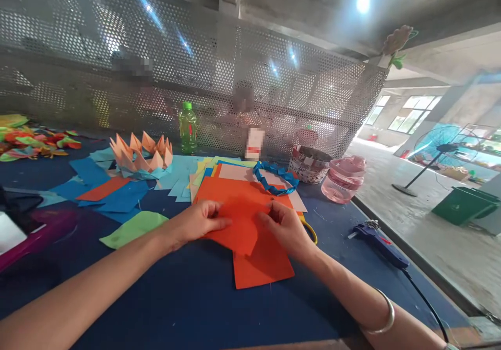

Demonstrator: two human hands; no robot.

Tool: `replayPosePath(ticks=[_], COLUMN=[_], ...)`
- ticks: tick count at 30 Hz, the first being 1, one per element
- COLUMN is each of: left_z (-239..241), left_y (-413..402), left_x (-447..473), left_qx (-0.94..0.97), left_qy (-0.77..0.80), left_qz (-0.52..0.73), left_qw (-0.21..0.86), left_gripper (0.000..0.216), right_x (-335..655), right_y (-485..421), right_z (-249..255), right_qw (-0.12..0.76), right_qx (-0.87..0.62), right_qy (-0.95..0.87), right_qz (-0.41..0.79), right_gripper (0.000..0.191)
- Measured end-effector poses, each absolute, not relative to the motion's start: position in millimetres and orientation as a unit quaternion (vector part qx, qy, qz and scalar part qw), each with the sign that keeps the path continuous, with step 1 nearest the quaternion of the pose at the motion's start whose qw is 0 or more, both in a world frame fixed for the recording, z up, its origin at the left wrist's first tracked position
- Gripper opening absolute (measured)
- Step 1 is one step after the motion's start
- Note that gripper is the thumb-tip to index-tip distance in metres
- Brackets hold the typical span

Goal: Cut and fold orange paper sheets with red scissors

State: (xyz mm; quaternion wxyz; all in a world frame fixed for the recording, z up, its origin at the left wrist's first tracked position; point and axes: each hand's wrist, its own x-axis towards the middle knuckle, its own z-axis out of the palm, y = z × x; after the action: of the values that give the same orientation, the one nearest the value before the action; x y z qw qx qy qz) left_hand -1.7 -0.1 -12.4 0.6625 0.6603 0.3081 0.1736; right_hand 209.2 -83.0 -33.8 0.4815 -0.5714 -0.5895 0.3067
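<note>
An orange sheet of paper [243, 197] lies spread between my hands over a stack of coloured sheets. My left hand [198, 222] is closed, its thumb and fingers pinching the sheet near the left edge. On the other side my right hand [287, 230] grips the same sheet, with fingertips bent inward. Below them a smaller orange piece of paper [263, 267] rests on the dark blue table [188, 298]. A blue folded-paper ring [272, 187] sits just beyond my right hand. Beside that hand shows the yellow handle [312, 233] of a tool, mostly hidden.
To the left stand a peach folded-paper crown [143, 156] and blue strips [88, 171]; a green leaf shape [136, 229] lies nearer. Behind are a green bottle [188, 128] and a woven basket [309, 164]. A pink container [344, 180] and corded glue gun [379, 243] are at right.
</note>
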Motion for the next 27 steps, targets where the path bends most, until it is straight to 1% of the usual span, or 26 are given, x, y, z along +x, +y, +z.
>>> replayPosePath(ticks=[2, 4, 9, 13, 15, 17, 19, 21, 27], left_z=[-11, -8, -5, -9, -9, -8, -6, -4, -8], left_y=[7, 12, 10, 10, 13, 18, 24, 31, 52], left_x=[-4, -6, -7, -7, -8, -11, -15, -19, -35], left_qx=[0.656, 0.648, 0.647, 0.670, 0.674, 0.651, 0.623, 0.618, 0.680], left_qy=[0.343, 0.379, 0.378, 0.342, 0.365, 0.412, 0.457, 0.497, 0.554], left_qz=[0.202, 0.226, 0.223, 0.194, 0.209, 0.256, 0.317, 0.362, 0.371], left_qw=[0.641, 0.620, 0.623, 0.630, 0.607, 0.583, 0.550, 0.490, 0.306], left_gripper=[0.030, 0.031, 0.034, 0.028, 0.028, 0.029, 0.033, 0.034, 0.026], right_x=[214, 217, 215, 215, 217, 221, 225, 227, 219], right_y=[-79, -76, -76, -79, -78, -76, -73, -72, -78], right_z=[-36, -37, -38, -37, -38, -41, -44, -46, -42], right_qw=[0.510, 0.520, 0.498, 0.474, 0.467, 0.476, 0.487, 0.491, 0.447], right_qx=[-0.563, -0.563, -0.573, -0.578, -0.593, -0.603, -0.605, -0.601, -0.607], right_qy=[-0.567, -0.554, -0.572, -0.597, -0.600, -0.592, -0.584, -0.583, -0.619], right_qz=[0.318, 0.326, 0.310, 0.291, 0.264, 0.243, 0.236, 0.241, 0.218], right_gripper=[0.034, 0.036, 0.032, 0.027, 0.027, 0.031, 0.035, 0.034, 0.025])
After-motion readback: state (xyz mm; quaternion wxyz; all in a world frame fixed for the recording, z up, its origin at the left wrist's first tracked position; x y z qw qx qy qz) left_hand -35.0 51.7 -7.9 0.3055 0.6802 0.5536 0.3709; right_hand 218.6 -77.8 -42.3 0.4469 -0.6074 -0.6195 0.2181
